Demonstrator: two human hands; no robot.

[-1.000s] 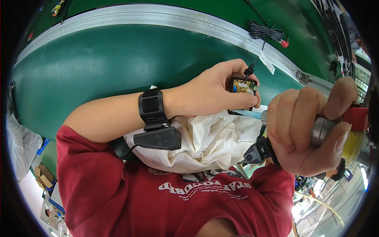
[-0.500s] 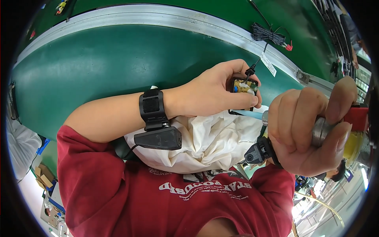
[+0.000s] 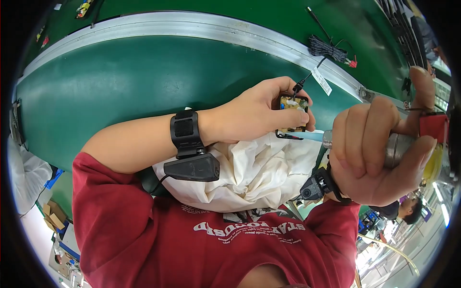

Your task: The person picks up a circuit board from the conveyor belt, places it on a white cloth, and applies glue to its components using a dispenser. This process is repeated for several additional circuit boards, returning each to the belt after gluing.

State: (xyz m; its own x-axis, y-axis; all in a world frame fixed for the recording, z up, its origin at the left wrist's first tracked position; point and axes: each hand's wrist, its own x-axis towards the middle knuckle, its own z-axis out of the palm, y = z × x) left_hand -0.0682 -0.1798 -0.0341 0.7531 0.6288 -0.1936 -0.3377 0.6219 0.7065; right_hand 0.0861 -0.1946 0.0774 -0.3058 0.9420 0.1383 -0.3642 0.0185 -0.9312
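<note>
My left hand (image 3: 242,113) holds a small black case with an exposed circuit board (image 3: 291,103) inside, thumb across it and fingers round its far side. A black cable runs from the case's top through a strain relief (image 3: 298,86). My right hand (image 3: 365,144) is wrapped round a dispensing tool (image 3: 397,150) with a metal barrel and a red block at its back end; its index finger sticks up off the barrel. The tool's light-blue nozzle (image 3: 311,136) points left at the case's near edge, beside my left thumb. Whether its tip touches the board cannot be seen.
Green bench mat (image 3: 120,77) surrounds my left arm, with a metal rail (image 3: 192,25) behind it. A coiled black cable (image 3: 329,49) with a red plug and white tag (image 3: 321,81) lies past the rail. Bunched cream cloth (image 3: 254,168) sits under my forearms. Another person is at lower right.
My right index finger has straightened up away from the tool. The nozzle has drawn slightly to the right relative to the case. My left hand keeps its grip, with the case tilted a little differently.
</note>
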